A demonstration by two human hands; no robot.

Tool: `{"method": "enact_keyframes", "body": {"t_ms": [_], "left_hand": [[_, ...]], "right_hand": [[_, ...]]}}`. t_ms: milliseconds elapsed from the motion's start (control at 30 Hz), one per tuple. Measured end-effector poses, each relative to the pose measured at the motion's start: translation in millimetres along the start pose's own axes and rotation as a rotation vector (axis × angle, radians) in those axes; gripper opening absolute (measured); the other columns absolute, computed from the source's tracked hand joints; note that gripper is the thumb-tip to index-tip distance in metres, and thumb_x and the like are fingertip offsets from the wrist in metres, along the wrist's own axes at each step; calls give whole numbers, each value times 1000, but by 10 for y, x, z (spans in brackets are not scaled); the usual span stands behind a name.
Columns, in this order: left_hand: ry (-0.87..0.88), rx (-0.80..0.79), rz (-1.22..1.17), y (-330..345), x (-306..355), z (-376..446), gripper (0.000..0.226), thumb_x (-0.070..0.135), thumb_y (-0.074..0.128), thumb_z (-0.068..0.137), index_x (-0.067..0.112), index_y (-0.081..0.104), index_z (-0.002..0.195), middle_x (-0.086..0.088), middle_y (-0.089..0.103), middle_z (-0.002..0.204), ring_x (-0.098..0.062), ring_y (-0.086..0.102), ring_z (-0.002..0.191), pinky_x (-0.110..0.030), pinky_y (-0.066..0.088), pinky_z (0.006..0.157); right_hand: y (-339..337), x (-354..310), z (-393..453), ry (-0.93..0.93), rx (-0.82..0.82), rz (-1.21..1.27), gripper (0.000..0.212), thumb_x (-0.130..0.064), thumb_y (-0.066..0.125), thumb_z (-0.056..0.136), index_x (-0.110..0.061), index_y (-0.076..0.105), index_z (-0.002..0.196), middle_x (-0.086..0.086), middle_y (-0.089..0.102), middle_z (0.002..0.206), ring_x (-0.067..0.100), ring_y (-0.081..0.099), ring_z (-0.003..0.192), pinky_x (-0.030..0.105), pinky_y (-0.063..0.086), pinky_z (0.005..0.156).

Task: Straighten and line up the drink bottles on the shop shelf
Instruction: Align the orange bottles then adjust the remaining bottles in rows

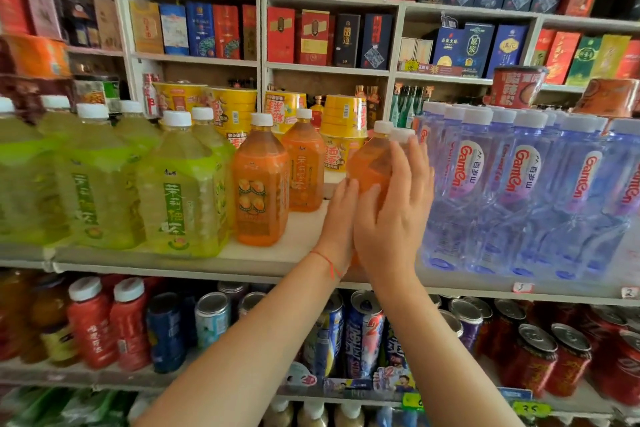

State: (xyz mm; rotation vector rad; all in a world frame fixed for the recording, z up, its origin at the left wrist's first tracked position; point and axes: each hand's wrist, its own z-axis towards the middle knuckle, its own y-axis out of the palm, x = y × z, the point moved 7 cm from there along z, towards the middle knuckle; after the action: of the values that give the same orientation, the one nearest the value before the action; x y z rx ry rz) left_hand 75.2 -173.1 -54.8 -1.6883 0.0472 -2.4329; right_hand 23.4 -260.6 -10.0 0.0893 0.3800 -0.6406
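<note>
A clear plastic bottle of orange drink with a white cap point(372, 163) stands tilted on the pale shop shelf point(298, 239), between two upright orange bottles point(261, 184) and clear blue water bottles point(519, 191). Left hand point(337, 218) and right hand point(394, 211) clasp it, fingers point(403, 163) curled loosely around its body.

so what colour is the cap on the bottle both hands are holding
White, on an orange drink bottle; the cap shows best in the head view, just above the right hand.

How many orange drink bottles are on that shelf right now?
3: front orange bottle beside the green ones, second orange bottle behind it, held orange bottle between both hands. Others may be hidden.
</note>
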Motion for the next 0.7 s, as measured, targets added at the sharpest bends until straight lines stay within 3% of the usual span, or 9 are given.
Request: {"method": "enact_keyframes", "body": {"t_ms": [33, 100, 200, 300, 367, 433, 533, 600, 700], "left_hand": [[81, 64, 122, -113, 5, -34, 46, 32, 37, 108, 7, 49, 145, -9, 46, 151, -15, 38, 139, -13, 28, 112], [244, 364, 202, -504, 98, -214, 38, 25, 43, 104, 10, 55, 137, -6, 46, 149, -12, 38, 139, -23, 28, 118], [503, 759, 334, -1009, 212, -513, 36, 12, 53, 94, 7, 55, 130, -10, 43, 146, -18, 36, 141, -37, 30, 118], [347, 731, 346, -1223, 98, -428, 59, 16, 61, 94, 7, 37, 147, -16, 32, 156, -30, 30, 146, -52, 32, 118], [203, 685, 409, -1259, 50, -312, 74, 24, 66, 94, 10, 26, 154, -17, 24, 161, -32, 24, 148, -53, 29, 120], [195, 693, 460, -1283, 97, -277, 78, 26, 68, 91, 12, 26, 154, -15, 27, 159, -32, 27, 145, -51, 31, 118], [194, 673, 377, -1323, 123, -266, 67, 27, 62, 90, 14, 35, 150, -11, 41, 147, -27, 38, 134, -42, 35, 112], [157, 624, 321, -1330, 103, -275, 49, 20, 56, 96, 15, 44, 144, -7, 46, 140, -24, 42, 130, -34, 33, 108], [156, 587, 160, -1388, 63, -291, 34, 15, 45, 101, 16, 59, 132, 4, 54, 125, -17, 51, 124, -31, 39, 107]], "right_hand": [[37, -77, -27, -91, -6, 16, 46, 3, 49, 94, 3, 51, 140, 19, 40, 154, 32, 31, 149, 54, 26, 119], [129, -212, -87, -241, -54, 103, 37, -2, 43, 98, 6, 59, 130, 21, 50, 145, 35, 39, 143, 53, 34, 116], [385, -313, -109, -212, -167, 199, 35, -7, 42, 95, 1, 67, 117, 13, 63, 129, 24, 55, 125, 38, 47, 105], [785, -300, -85, 136, -389, 251, 37, -12, 44, 98, -10, 60, 132, 2, 60, 131, 9, 52, 119, 25, 45, 100], [1042, -237, -85, 434, -531, 328, 44, -15, 45, 101, -18, 46, 145, -8, 52, 133, 2, 45, 117, 23, 41, 98], [1219, -158, -87, 646, -600, 412, 49, -22, 46, 102, -21, 38, 150, -11, 48, 129, 5, 45, 116, 25, 38, 95], [1297, -81, -149, 784, -649, 491, 49, -41, 48, 103, -23, 40, 147, -8, 55, 129, 10, 55, 113, 29, 46, 92], [1300, -38, -224, 821, -646, 525, 44, -50, 56, 98, -27, 42, 133, -13, 59, 116, 6, 58, 104, 25, 48, 83], [1325, 9, -251, 772, -614, 490, 75, -50, 79, 80, -28, 34, 136, -11, 57, 117, 9, 59, 105, 26, 51, 83]]}}
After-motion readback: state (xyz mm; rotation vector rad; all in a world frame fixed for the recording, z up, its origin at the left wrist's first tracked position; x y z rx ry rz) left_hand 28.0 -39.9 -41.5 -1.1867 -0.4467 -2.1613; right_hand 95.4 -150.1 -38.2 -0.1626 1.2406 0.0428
